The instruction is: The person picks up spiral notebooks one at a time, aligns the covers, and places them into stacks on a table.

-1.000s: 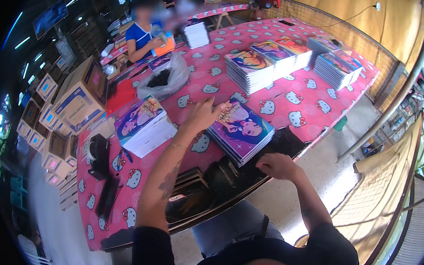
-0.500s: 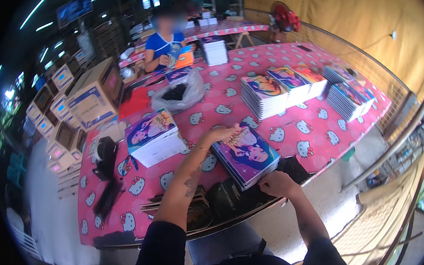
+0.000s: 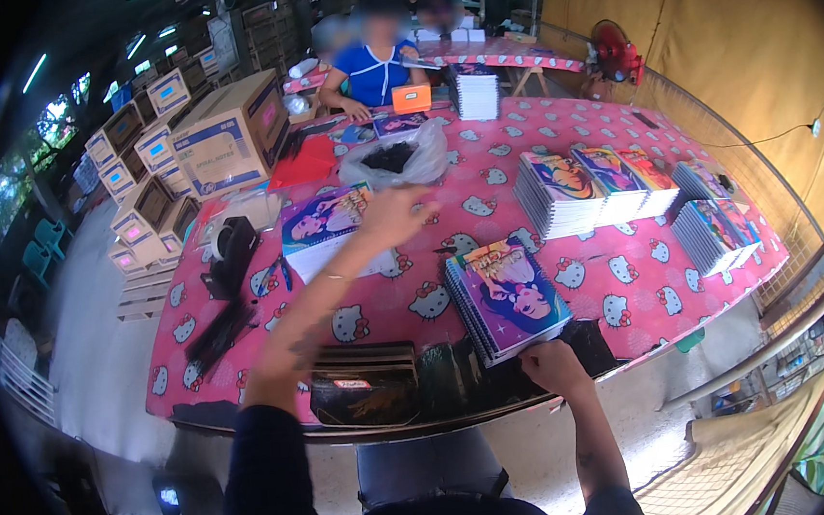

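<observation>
One notebook pile (image 3: 510, 298), spiral-bound with a colourful cover on top, lies just beyond the right hand (image 3: 554, 366) and serves as the landmark here. That hand is curled into a loose fist against the pile's near edge; whether any finger hooks under it, I cannot tell. The left hand (image 3: 397, 218) is beyond the pile and to its left, blurred, fingers loosely spread with nothing seen in its grasp; the pile sits well apart from it. Left of the pile, close by that hand, stands one other stack (image 3: 317, 221). To the pile's right and farther off are three stacks in a row (image 3: 608, 169), then two more stacks (image 3: 715, 229). Beyond the pile are one plastic bag (image 3: 424, 165) with black contents and one co-worker (image 3: 374, 76) in blue; far left of it, one tape dispenser (image 3: 230, 257).
</observation>
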`<action>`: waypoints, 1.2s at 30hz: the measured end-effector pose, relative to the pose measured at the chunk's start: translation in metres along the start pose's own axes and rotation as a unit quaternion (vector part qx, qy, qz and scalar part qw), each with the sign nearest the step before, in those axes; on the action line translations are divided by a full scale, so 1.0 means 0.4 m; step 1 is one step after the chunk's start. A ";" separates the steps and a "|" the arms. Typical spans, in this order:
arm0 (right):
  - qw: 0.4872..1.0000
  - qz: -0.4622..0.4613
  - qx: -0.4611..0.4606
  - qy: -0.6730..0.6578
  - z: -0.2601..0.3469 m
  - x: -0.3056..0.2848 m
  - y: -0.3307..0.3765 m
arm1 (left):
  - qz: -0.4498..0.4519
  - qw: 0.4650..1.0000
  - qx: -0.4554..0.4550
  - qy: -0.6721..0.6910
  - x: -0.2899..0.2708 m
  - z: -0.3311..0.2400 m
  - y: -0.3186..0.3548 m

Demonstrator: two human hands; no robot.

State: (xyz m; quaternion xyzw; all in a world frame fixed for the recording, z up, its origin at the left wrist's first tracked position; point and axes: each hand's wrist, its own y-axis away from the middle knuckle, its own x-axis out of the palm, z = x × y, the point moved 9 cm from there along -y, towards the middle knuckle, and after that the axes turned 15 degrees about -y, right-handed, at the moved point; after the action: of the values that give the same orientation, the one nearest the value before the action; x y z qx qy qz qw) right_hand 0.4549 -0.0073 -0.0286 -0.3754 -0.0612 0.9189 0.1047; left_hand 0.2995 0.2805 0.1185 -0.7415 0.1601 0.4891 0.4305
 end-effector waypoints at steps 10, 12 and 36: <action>0.996 0.042 0.028 0.071 0.036 0.009 -0.035 | -0.073 0.979 0.037 -0.187 -0.103 0.277 0.331; 0.996 0.069 0.019 0.052 0.116 -0.011 -0.026 | -0.038 0.991 0.004 -0.126 -0.122 0.299 0.317; 0.962 0.122 -0.131 -0.207 0.364 0.226 -0.135 | 0.015 0.992 -0.070 -0.102 -0.106 0.376 0.272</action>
State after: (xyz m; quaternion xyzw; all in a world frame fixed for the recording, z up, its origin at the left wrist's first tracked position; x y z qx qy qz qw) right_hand 0.2974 0.0617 0.0239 -0.1924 -0.1549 0.9662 -0.0733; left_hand 0.1193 0.3293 0.0800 -0.7134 0.0914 0.5786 0.3845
